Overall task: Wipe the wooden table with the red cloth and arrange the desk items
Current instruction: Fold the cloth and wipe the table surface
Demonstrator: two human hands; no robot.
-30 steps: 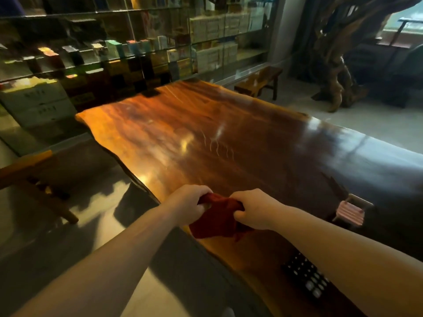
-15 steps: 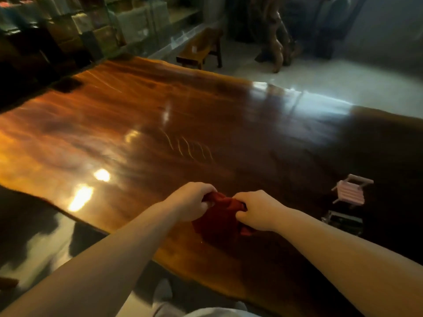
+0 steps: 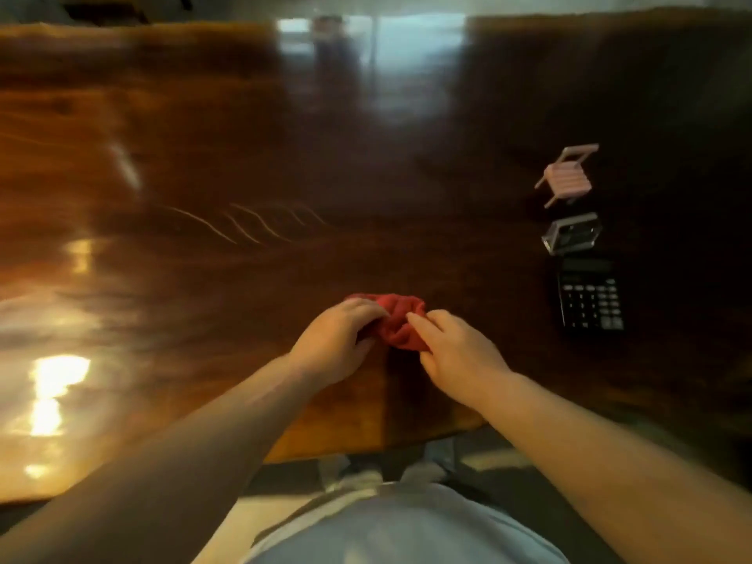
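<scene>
Head view showed both hands, left hand and right hand, each with its grip pinched on the red cloth, bunched on the desk. Calculator, clear box and toy chair sat right.

No words or numbers can be read here. The calculator has keys, but their marks are too blurry.
</scene>
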